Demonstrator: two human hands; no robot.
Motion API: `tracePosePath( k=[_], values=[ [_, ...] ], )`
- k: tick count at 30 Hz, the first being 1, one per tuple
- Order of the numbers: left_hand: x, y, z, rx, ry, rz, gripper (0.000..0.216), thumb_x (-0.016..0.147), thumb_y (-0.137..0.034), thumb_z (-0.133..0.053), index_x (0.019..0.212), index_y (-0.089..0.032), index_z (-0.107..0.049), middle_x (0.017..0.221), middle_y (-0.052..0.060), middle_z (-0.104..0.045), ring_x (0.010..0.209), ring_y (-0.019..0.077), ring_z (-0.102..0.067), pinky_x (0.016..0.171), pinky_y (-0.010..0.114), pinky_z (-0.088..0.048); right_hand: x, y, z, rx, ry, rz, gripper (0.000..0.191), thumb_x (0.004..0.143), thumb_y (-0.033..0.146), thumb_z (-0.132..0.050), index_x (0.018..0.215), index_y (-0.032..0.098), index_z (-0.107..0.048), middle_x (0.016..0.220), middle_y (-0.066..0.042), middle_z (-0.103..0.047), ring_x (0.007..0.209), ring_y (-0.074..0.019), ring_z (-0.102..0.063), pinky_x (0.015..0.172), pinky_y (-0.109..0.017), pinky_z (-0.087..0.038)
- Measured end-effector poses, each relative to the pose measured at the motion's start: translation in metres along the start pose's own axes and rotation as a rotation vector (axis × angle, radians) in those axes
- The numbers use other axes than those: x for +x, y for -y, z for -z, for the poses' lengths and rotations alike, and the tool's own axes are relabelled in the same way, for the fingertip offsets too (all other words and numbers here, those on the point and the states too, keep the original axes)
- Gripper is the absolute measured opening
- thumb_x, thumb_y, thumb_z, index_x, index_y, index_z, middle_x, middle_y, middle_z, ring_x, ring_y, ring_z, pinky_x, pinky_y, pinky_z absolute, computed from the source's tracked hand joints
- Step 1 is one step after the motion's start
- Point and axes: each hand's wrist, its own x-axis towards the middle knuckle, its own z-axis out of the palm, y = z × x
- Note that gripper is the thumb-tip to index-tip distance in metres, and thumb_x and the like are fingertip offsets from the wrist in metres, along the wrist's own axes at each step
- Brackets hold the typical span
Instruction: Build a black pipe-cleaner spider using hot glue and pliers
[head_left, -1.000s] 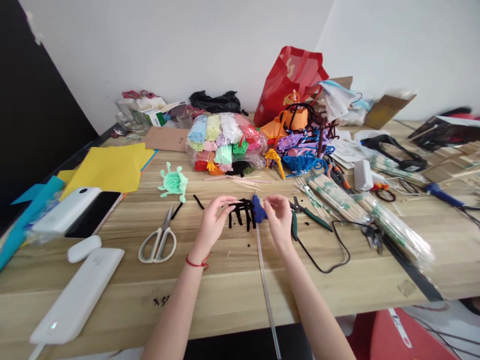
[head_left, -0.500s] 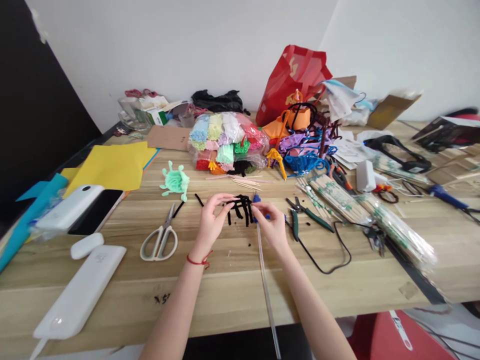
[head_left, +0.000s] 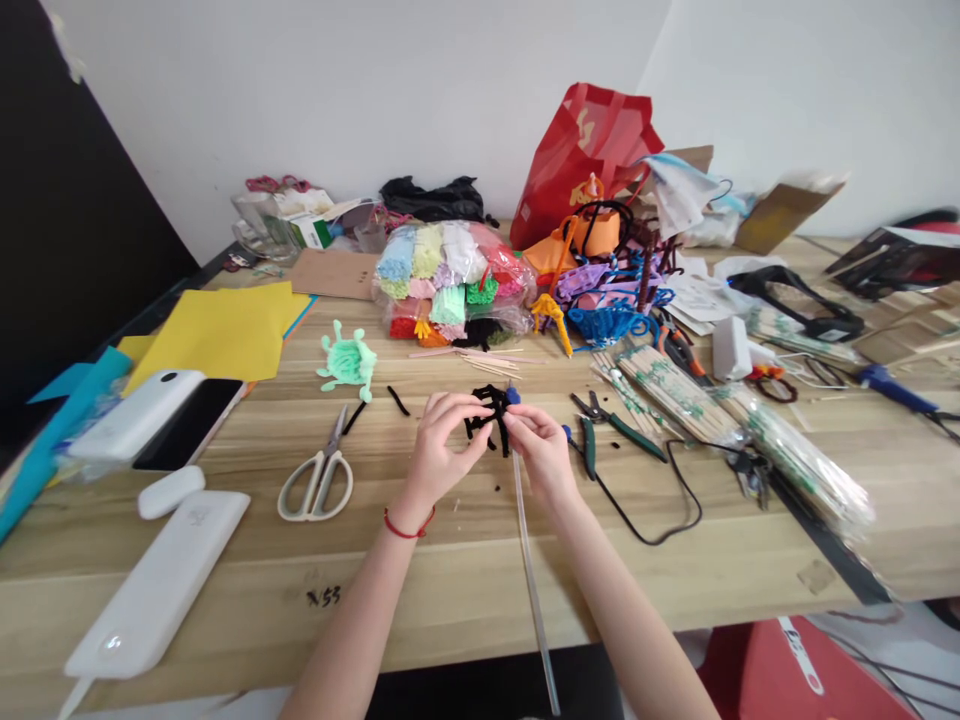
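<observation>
A black pipe-cleaner figure (head_left: 493, 400) with several thin legs is held just above the wooden table (head_left: 247, 600). My right hand (head_left: 541, 450) pinches its right side between thumb and fingers. On the other side, my left hand (head_left: 450, 440) has its fingertips at the figure, with the thumb spread away from them. A glue gun with a blue body (head_left: 513, 396) lies behind my right hand, mostly hidden. Its clear glue stick (head_left: 534, 590) runs toward the table's front edge. White-handled scissors (head_left: 319, 480) and cut black pieces (head_left: 398, 401) lie left of my hands.
A mint-green pipe-cleaner figure (head_left: 348, 362) sits at the left. Bagged pipe cleaners (head_left: 454, 280) and a red bag (head_left: 589, 160) stand behind. Green-handled pliers (head_left: 616, 430), a black cable (head_left: 675, 533) and packed sticks (head_left: 795, 455) lie right; a power bank (head_left: 161, 585) lies front left.
The black figure has turned and moved slightly right, with its legs bunched closer together. My left hand has shifted right, and its thumb has parted from its fingers.
</observation>
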Motion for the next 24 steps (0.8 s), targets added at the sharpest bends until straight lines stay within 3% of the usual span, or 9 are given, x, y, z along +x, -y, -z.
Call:
tracePosePath(
  k=[14, 24],
  values=[
    [-0.0013, 0.0044, -0.0031, 0.098, -0.044, -0.065, 0.007, 0.081, -0.020, -0.063, 0.086, -0.024, -0.066, 0.090, 0.002, -0.066, 0.090, 0.0169, -0.057, 0.082, 0.035, -0.045, -0.0024, 0.0029, -0.0022, -0.040, -0.027, 0.026, 0.020, 0.058, 0.030, -0.080, 0.074, 0.021, -0.072, 0.065, 0.001, -0.068, 0.054, -0.0096, -0.052, 0.053, -0.024, -0.038],
    [-0.0018, 0.0084, -0.0032, 0.128, -0.002, -0.090, 0.007, 0.082, -0.020, -0.062, 0.088, -0.024, -0.065, 0.091, 0.002, -0.064, 0.091, 0.0170, -0.056, 0.083, 0.035, -0.044, -0.0006, 0.0030, 0.0002, -0.024, -0.042, -0.019, 0.022, 0.056, 0.030, -0.081, 0.074, 0.021, -0.073, 0.066, 0.001, -0.068, 0.053, -0.0090, -0.050, 0.051, -0.023, -0.037]
  ],
)
